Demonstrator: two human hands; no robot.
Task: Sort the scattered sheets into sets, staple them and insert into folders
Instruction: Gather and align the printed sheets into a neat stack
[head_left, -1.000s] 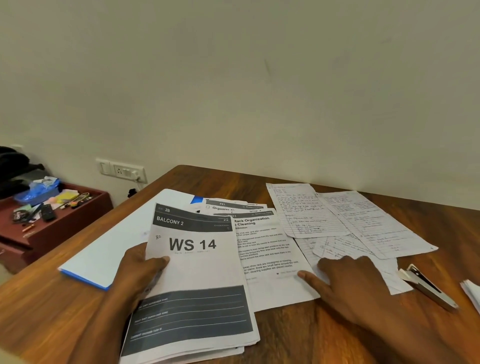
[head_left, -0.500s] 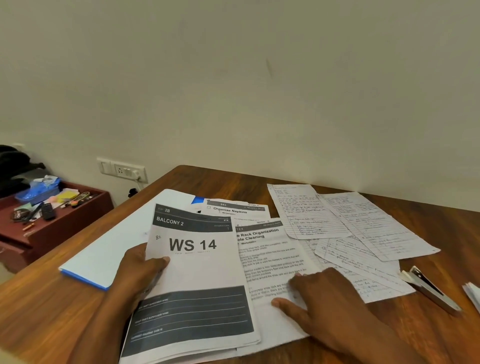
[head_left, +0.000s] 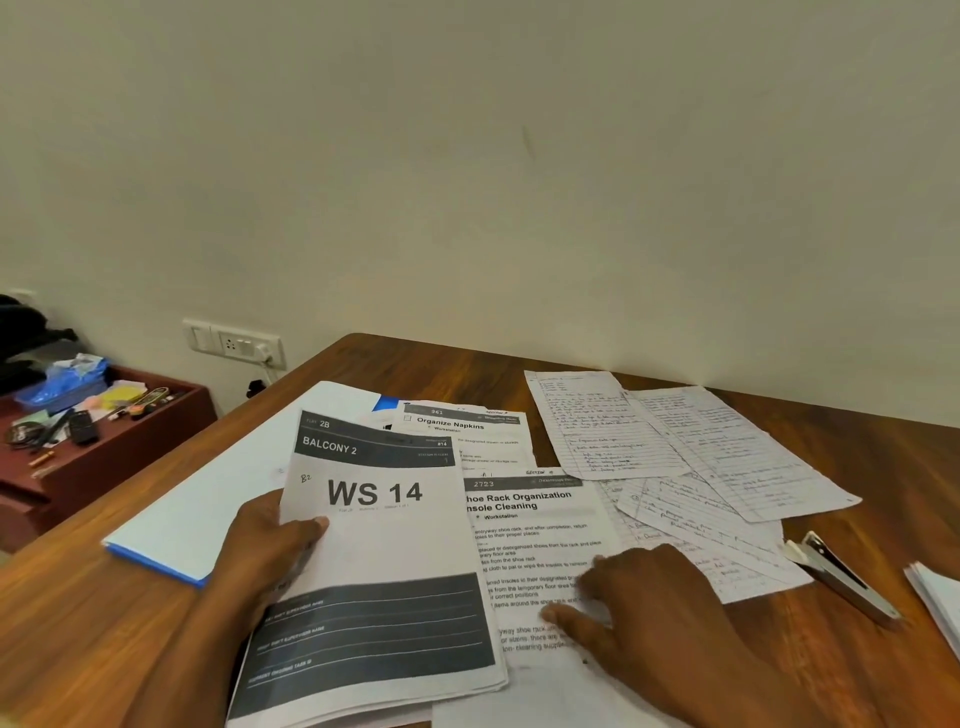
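Gripping WS 14 stack (head_left: 384, 545), left hand (head_left: 270, 551); right hand (head_left: 644, 597) flat, fingers pressing shoe-rack sheet (head_left: 540, 540).

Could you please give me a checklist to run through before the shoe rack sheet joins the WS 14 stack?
1. Left hand grips the WS 14 stack: ok.
2. Right hand rests flat on the shoe rack sheet: ok.
3. Shoe rack sheet free of other papers: not ok, its left edge lies under the stack.
4. Sheet belongs to this set: cannot tell.
5. Stapler within reach on the table: ok.
6. Stack edges squared: not ok, lower sheets fan out.
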